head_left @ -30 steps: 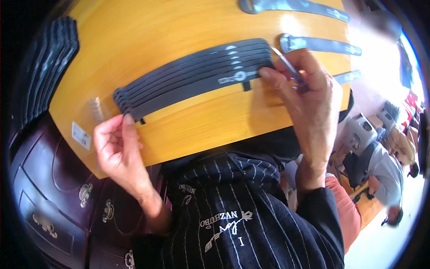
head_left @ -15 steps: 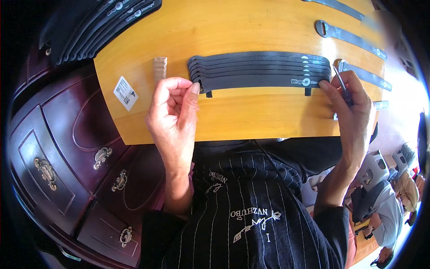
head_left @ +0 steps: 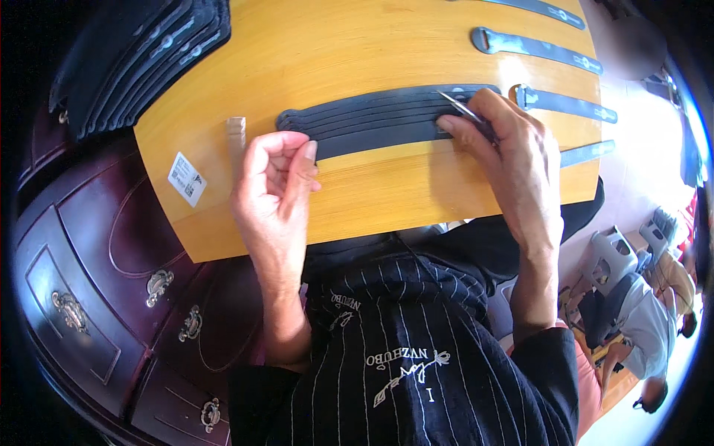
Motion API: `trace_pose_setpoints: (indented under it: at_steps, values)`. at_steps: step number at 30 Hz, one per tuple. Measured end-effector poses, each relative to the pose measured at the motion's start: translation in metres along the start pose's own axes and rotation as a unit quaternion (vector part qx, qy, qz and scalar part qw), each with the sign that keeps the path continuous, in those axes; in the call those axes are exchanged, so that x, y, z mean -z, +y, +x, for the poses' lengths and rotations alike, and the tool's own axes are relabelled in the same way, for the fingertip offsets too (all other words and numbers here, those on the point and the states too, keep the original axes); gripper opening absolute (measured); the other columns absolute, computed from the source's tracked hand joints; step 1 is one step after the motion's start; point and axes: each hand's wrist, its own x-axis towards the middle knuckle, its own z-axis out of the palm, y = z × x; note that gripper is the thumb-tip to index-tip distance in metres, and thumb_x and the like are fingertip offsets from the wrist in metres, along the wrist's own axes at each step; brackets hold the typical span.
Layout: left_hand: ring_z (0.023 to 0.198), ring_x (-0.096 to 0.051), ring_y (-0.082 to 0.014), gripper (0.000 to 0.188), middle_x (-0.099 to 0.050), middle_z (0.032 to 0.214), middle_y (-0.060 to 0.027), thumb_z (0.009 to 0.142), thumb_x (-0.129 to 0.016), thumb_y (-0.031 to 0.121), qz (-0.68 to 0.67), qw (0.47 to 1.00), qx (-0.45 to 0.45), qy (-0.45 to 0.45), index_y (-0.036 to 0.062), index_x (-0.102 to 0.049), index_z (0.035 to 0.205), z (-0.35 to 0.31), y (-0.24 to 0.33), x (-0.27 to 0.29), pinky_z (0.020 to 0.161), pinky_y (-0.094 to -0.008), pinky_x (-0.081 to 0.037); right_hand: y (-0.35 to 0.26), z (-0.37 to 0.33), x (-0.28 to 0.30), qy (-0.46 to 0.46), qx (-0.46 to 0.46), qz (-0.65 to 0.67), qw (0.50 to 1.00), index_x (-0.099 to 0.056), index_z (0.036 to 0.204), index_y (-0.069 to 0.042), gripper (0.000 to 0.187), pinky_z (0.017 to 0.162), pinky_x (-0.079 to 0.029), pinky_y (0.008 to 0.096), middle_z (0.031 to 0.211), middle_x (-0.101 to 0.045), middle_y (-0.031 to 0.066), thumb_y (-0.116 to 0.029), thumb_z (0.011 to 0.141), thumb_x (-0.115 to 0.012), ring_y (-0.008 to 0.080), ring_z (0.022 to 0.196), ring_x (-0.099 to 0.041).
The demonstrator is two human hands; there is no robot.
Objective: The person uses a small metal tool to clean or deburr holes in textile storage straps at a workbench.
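Observation:
A fanned stack of black straps point(head_left: 364, 123) lies across the wooden table in front of me. At its left end my left hand point(head_left: 274, 178) has thumb and forefinger closed on the near corner. Over the right end, my right hand point(head_left: 513, 145) grips a slim pointed metal tool point(head_left: 465, 111), its tip aimed left across the straps. The right thumb touches the straps' near edge. Because my right hand covers that end, part of the stack and the tool's handle are hidden. I cannot tell whether the tool is scissors or tweezers.
Several single black straps point(head_left: 535, 53) lie along the table's right side. A thicker pile of black straps point(head_left: 160, 59) sits at the far left corner. Left of the stack are a brown strip point(head_left: 236, 134) and a white label point(head_left: 187, 179). Dark wooden drawers point(head_left: 89, 297) stand left; people sit at right.
My right hand has moved left from the stack's right end to over the straps, and the tool tip has swung leftward. My left hand keeps its pinch. The whole view has shifted.

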Motion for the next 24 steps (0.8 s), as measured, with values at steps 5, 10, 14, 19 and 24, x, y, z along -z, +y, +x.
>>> trace_pose_setpoints:
  at_steps: [5,10,14,19,24]
  values:
    - [0.066,-0.052,-0.006,0.012,-0.057,0.078,-0.0019,0.087,-0.064,0.005,-0.037,0.999,0.016,-0.026,-0.0011,-0.057,0.095,-0.002,-0.005,0.005,0.061,-0.0193,-0.047,0.005,-0.007,0.018,-0.006,0.012,0.035,0.999,-0.059,0.079,-0.001,0.024,0.059,-0.044,0.031,0.07,-0.058,0.0102,-0.023,0.082,-0.068,0.021,0.061,-0.056]
    - [0.068,-0.056,-0.0083,0.013,-0.058,0.084,-0.0051,0.087,-0.062,0.002,-0.048,0.998,-0.031,-0.032,-0.0024,-0.058,0.098,-0.009,0.004,0.004,0.061,-0.0197,-0.047,0.043,-0.038,0.065,0.047,0.01,0.004,0.999,-0.066,0.092,-0.004,0.022,0.066,-0.049,0.0299,0.085,-0.062,0.0075,-0.017,0.076,-0.072,0.022,0.074,-0.064]
    - [0.071,-0.059,-0.011,0.013,-0.059,0.086,-0.007,0.088,-0.06,-0.001,-0.036,0.995,-0.083,-0.036,-0.0042,-0.059,0.1,-0.027,0.01,-0.008,0.061,-0.0206,-0.048,0.062,-0.056,0.057,0.048,-0.04,-0.043,0.997,-0.067,0.097,-0.009,0.023,0.067,-0.051,0.0329,0.1,-0.058,0.0054,-0.017,0.076,-0.072,0.0233,0.077,-0.064]
    - [0.071,-0.061,-0.0116,0.022,-0.059,0.092,-0.0101,0.082,-0.064,-0.004,-0.016,0.974,-0.128,-0.185,-0.0022,-0.06,0.104,-0.048,0.012,-0.044,0.06,-0.0221,-0.049,0.066,-0.069,0.04,0.07,-0.023,0.053,0.996,-0.063,0.09,-0.007,0.017,0.067,-0.052,0.0319,0.105,-0.059,0.0047,-0.013,0.076,-0.072,0.0228,0.079,-0.065]
    - [0.072,-0.063,-0.0132,0.034,-0.06,0.103,-0.0122,0.076,-0.069,-0.006,-0.023,0.966,-0.12,-0.229,0.0006,-0.062,0.109,-0.061,0.024,-0.065,0.06,-0.022,-0.05,0.037,-0.078,0.025,-0.02,0.024,0.137,0.99,-0.062,0.085,-0.002,0.017,0.066,-0.05,0.0281,0.08,-0.064,0.0071,-0.007,0.073,-0.073,0.0212,0.075,-0.065]
